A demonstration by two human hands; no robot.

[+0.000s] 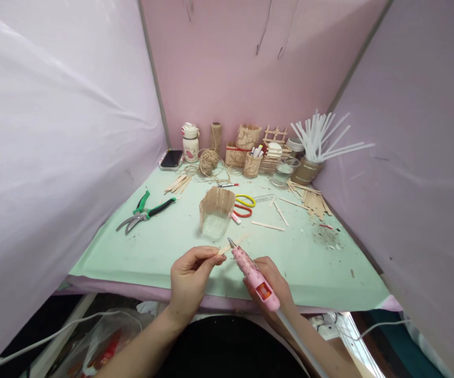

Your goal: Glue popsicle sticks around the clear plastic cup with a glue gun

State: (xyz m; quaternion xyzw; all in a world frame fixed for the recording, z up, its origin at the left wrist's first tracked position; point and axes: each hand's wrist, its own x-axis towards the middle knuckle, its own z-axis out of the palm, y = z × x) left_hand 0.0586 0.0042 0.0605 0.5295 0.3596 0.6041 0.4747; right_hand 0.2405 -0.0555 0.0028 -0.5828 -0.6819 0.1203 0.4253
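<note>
Between the thumb and fingers of my left hand [193,274] is a wooden craft stick [232,246], its free end pointing right and away from me. My right hand [271,283] is wrapped round a pink glue gun [252,273], whose metal nozzle sits at the stick; whether they touch I cannot tell. Just beyond my hands stands a clear plastic cup [215,223] with wooden sticks lining part of its wall. Beside the cup lie scissors [244,206] with one yellow and one red handle loop, and a small pink-and-white tube [236,218].
Green-handled pruning shears [145,212] lie at the left. Loose craft sticks [268,226] and a stick pile [315,203] are at the right. Along the back stand a phone [171,159], a bottle [190,143], twine [208,161], a water cup [284,172] and white glue sticks [317,134].
</note>
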